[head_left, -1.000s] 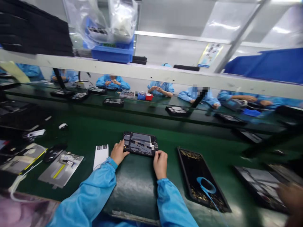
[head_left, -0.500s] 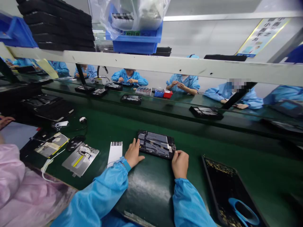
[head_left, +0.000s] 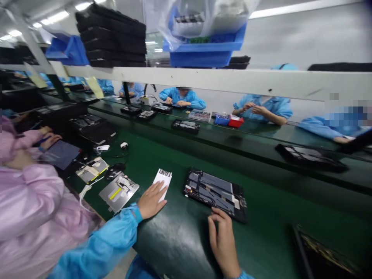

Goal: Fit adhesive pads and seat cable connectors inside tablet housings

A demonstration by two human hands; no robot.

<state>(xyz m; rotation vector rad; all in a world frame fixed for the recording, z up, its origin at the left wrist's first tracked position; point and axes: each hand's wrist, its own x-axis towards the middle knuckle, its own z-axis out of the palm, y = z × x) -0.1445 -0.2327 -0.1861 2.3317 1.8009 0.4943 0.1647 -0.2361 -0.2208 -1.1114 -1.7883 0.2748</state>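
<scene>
An opened tablet (head_left: 216, 192), its dark grey battery cells and cables exposed, lies on the green bench in front of me. My left hand (head_left: 152, 199) rests with outstretched fingers on a white sheet (head_left: 164, 178) left of the tablet. Small black rectangles line the sheet's far end; the palm and fingers hide much of the rest. Close to the tablet's near edge is my right hand (head_left: 223, 240), loosely bent, thumb apart from the forefinger, with nothing visible in it. I cannot tell whether its fingertips touch the tablet.
Left of the sheet lie a metal plate (head_left: 119, 192) with a yellow strip and a black mouse (head_left: 115, 170). A co-worker in a pink sleeve (head_left: 37, 201) sits at the left. A black tray (head_left: 322, 255) stands front right. Behind runs a raised shelf (head_left: 250, 144) carrying tablets.
My left hand has left the tablet and moved left onto the white sheet. My right hand has let go of the tablet's corner and drawn nearer to me. The view has turned left.
</scene>
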